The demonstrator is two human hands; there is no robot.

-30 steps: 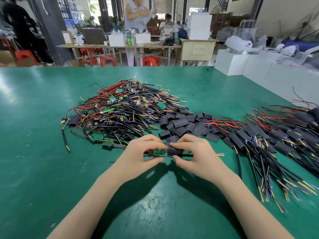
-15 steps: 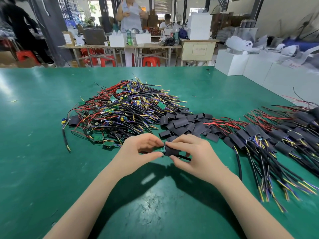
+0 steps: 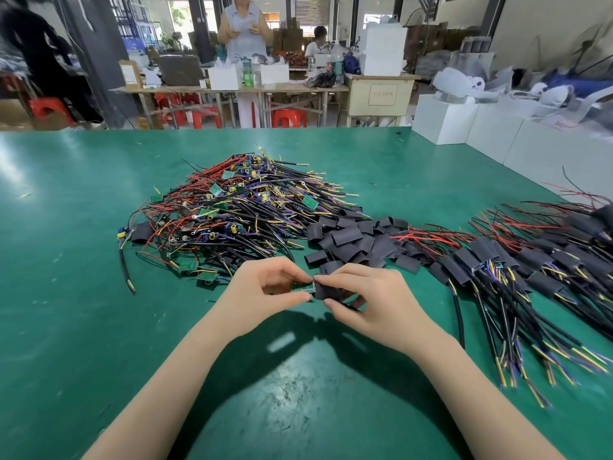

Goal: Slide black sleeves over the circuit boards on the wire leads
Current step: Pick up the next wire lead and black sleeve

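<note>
Two hands are meeting just above the green table (image 3: 83, 293), near its middle. The left hand (image 3: 262, 293) is pinching a small green board (image 3: 303, 287) between thumb and curled fingers. The right hand (image 3: 365, 300) is pinching a black sleeve (image 3: 323, 290) between thumb and forefinger, its open end touching the board's right edge; whether the board is already entering the sleeve cannot be told. A black lead is showing under the right hand's fingers.

Behind the hands a heap of loose sleeves (image 3: 351, 239) is lying on the table. To its left a tangle of unsleeved leads (image 3: 238, 210) with red, black, yellow and purple wires and bare green boards is spreading out. To the right, sleeved leads (image 3: 497, 260) are lying in rows reaching toward the table's edge.

Beyond the table, a person (image 3: 243, 31) is standing by a cluttered bench (image 3: 229, 91) with red stools (image 3: 288, 117) beneath it, and white boxes (image 3: 444, 119) are sitting at the right.
</note>
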